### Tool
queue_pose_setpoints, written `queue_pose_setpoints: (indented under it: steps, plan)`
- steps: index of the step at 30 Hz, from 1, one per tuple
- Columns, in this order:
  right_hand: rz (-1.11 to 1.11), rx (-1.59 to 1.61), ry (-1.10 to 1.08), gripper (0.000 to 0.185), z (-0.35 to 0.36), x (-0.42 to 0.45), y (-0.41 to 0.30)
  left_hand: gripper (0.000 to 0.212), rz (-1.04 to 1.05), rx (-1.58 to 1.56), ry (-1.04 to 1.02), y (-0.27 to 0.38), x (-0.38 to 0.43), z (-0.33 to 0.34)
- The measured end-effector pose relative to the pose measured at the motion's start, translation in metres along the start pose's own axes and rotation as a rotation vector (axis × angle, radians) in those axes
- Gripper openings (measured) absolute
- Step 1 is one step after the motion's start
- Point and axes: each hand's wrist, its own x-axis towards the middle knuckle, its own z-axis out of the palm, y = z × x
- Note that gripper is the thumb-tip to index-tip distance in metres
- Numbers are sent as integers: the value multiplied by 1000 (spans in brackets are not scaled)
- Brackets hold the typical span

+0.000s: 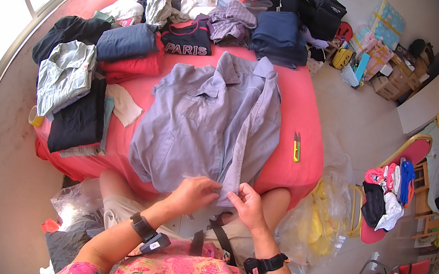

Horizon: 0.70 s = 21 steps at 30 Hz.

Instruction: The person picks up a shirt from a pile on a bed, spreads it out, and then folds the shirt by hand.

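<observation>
A grey button-front shirt or jacket point(200, 121) lies spread on a table with a pink-red cloth point(307, 103), its collar pointing away from me and its hem at the near edge. My right hand point(249, 205) pinches the front placket's lower edge between thumb and fingers. Beside it, my left hand point(199, 193) is at the hem on the other side of the opening; its fingers are bent, and whether they grip the fabric is not clear. Yellow-green thread snips point(296, 147) lie on the cloth to the right of the garment.
Folded clothes point(78, 116) are stacked at the left, and more garments point(281, 35) are piled along the far side. A yellow tape roll point(36, 116) sits at the left edge. Plastic bags point(317, 219) lie on the floor at right, near a red chair point(371, 234) holding clothes.
</observation>
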Motion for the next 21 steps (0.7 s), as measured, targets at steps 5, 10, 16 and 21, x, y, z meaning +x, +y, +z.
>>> queue_pose_setpoints:
  steps: [5, 10, 16, 21]
  plan:
    - [10, 51, 21, 8, -1, 1, 5, 17, 98, 70, 37, -4, -3, -6]
    - [-3, 58, 38, 10, 1, 2, 0, 13, 295, 277, 125, 7, -1, -11]
    - [103, -223, 39, 15, -9, 7, 13, 13, 432, 458, -9, -3, -5, -12]
    - [-177, -667, 549, 20, -74, 68, -1, 10, 273, 516, -33, -15, -16, -14]
